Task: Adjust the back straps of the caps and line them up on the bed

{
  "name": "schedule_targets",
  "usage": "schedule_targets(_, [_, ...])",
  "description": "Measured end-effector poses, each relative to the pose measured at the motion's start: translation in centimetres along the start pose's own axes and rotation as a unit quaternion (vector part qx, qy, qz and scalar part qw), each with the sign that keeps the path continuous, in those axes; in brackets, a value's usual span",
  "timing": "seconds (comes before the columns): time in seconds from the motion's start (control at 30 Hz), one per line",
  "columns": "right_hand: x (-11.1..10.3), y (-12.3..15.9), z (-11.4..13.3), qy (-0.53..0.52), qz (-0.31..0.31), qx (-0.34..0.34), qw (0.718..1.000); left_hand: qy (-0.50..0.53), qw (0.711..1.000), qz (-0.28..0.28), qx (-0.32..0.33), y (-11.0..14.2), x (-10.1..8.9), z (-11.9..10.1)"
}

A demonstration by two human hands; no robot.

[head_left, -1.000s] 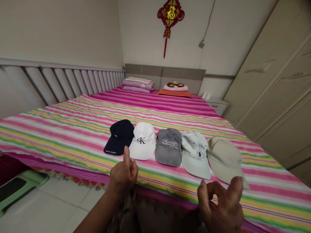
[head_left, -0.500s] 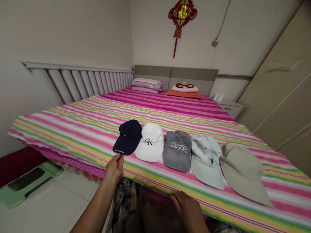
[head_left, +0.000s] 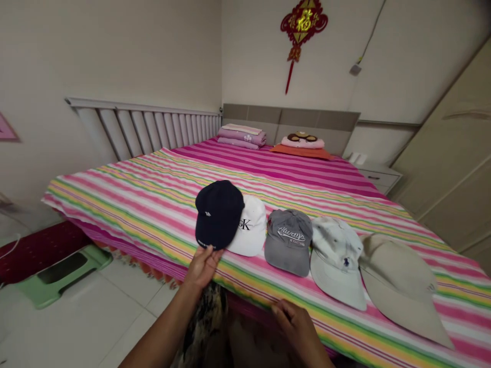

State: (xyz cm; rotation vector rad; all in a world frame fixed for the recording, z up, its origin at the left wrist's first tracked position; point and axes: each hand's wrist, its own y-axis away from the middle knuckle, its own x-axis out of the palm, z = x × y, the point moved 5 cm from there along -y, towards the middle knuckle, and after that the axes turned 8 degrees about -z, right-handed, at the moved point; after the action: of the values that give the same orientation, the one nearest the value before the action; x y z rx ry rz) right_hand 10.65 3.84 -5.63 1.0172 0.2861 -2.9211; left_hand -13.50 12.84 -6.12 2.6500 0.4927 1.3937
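My left hand (head_left: 202,268) grips the lower edge of a navy baseball cap (head_left: 218,214), which is tilted up and lies partly over a white cap with a black CK logo (head_left: 251,228). My right hand (head_left: 296,324) rests at the bed's near edge with its fingers loosely curled, holding nothing. It is nearest to a grey "Always" cap (head_left: 288,241). To the right of the grey cap lie a pale blue-white cap with a navy polo logo (head_left: 335,258) and a beige cap (head_left: 401,286).
The caps lie on a striped bedspread (head_left: 126,197) over a wide bed. Folded bedding (head_left: 241,136) and a pillow (head_left: 301,145) lie by the headboard (head_left: 289,120). A green step stool (head_left: 63,276) stands on the floor at left, with cream wardrobe doors (head_left: 448,168) at right.
My left hand has taken hold of the navy cap and moved it right and upward, onto the white cap. The view has shifted, and the other caps appear further right.
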Motion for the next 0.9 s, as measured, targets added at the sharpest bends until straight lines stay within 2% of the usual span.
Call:
schedule_targets(0.07, [-0.8, -1.5, 0.5, -0.174, -0.004, 0.050, 0.983, -0.033, 0.997, 0.049, -0.047, 2.3, -0.5, 2.4])
schedule_targets(0.17, [-2.6, -3.7, 1.9, -0.422, -0.031, 0.101, 0.900, -0.099, 0.981, 0.108, -0.124, 5.5, -1.7, 6.4])
schedule_targets(0.23, [-3.9, -4.5, 2.6, -0.508, -0.056, 0.126, 0.850, -0.162, 0.958, 0.156, -0.177, 7.0, -2.4, 8.6])
schedule_targets(0.33, [-5.5, -4.2, 3.0, -0.550, -0.073, 0.146, 0.819, -0.262, 0.913, 0.210, -0.232, 8.0, -2.5, 9.5])
schedule_targets(0.43, [-6.0, -2.9, 2.9, -0.561, -0.051, 0.143, 0.814, -0.307, 0.912, 0.198, -0.188, 7.4, -0.9, 7.2])
schedule_targets(0.47, [-5.9, -2.4, 2.9, -0.560, -0.040, 0.144, 0.815, -0.305, 0.916, 0.203, -0.162, 7.1, 0.1, 6.2])
schedule_targets(0.53, [-5.5, -1.7, 2.9, -0.554, -0.016, 0.150, 0.818, -0.301, 0.910, 0.239, -0.153, 7.0, 2.3, 5.1])
schedule_targets(0.63, [-5.1, -1.0, 3.0, -0.539, -0.001, 0.156, 0.827, -0.290, 0.893, 0.279, -0.200, 7.2, 5.1, 4.8])
schedule_targets(0.73, [-5.8, -0.5, 2.1, -0.517, -0.026, 0.161, 0.841, -0.275, 0.874, 0.317, -0.244, 7.7, 7.0, 4.7])
schedule_targets(0.83, [-7.8, 0.2, 0.2, -0.502, -0.084, 0.167, 0.844, -0.298, 0.847, 0.338, -0.282, 8.0, 7.6, 4.1])
schedule_targets(0.87, [-8.4, 0.5, -0.2, -0.494, -0.082, 0.165, 0.850, -0.317, 0.839, 0.334, -0.292, 8.0, 7.6, 3.9])
schedule_targets(0.9, [-8.7, 0.6, -0.3, -0.482, -0.054, 0.159, 0.860, -0.335, 0.833, 0.326, -0.297, 8.1, 7.5, 3.8])
